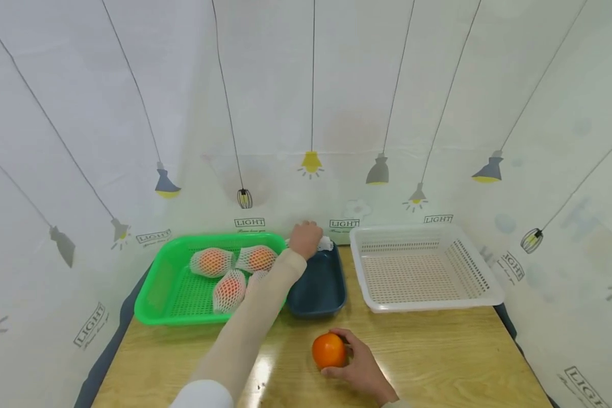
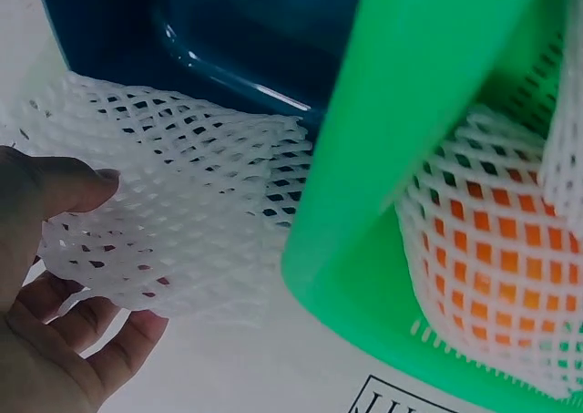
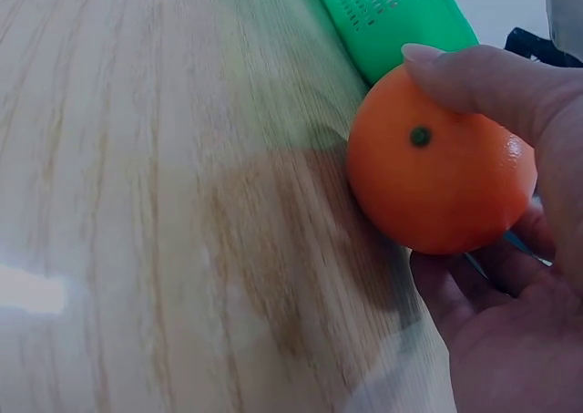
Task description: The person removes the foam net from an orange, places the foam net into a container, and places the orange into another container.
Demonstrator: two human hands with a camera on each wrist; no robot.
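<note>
In my right hand (image 1: 361,367) I grip a bare orange (image 1: 328,351) just above or on the wooden table; its green stem end shows in the right wrist view. My left hand (image 1: 306,239) reaches to the far end of the dark blue tray (image 1: 318,283). There it holds an empty white foam net sleeve (image 2: 182,185), thumb over it and fingers beneath, as the left wrist view shows. The sleeve lies partly across the tray's rim, beside the green basket (image 1: 168,283). Several oranges in foam nets (image 1: 212,262) lie in that basket, one partly hidden by my left arm.
A white perforated basket (image 1: 423,277) stands right of the blue tray. Behind the containers hangs a pale cloth (image 1: 275,113) printed with lamps. The wooden table (image 1: 438,351) extends in front of the containers.
</note>
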